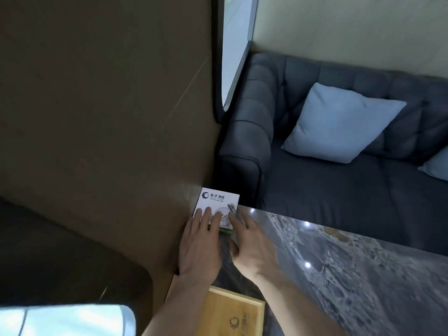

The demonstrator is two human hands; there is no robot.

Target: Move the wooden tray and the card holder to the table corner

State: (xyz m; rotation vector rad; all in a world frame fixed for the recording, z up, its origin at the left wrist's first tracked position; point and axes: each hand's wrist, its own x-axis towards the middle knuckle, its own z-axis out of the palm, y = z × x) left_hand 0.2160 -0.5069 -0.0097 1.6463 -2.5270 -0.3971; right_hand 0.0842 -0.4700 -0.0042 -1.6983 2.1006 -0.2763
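Observation:
A white card holder (217, 201) with a printed logo stands at the far left corner of the marble table (351, 275), against the brown wall. My left hand (200, 243) lies flat against its front, fingers spread. My right hand (252, 248) touches its right side with the fingertips, thumb below; a green base shows between the hands. The wooden tray (232, 314), pale with a dark logo, lies flat near the bottom edge, under my forearms and partly hidden by them.
A brown wall panel (109, 117) runs along the table's left side. Beyond the far table edge stands a dark blue sofa (315, 190) with a light blue cushion (339, 122). A window (235, 44) is above the sofa arm.

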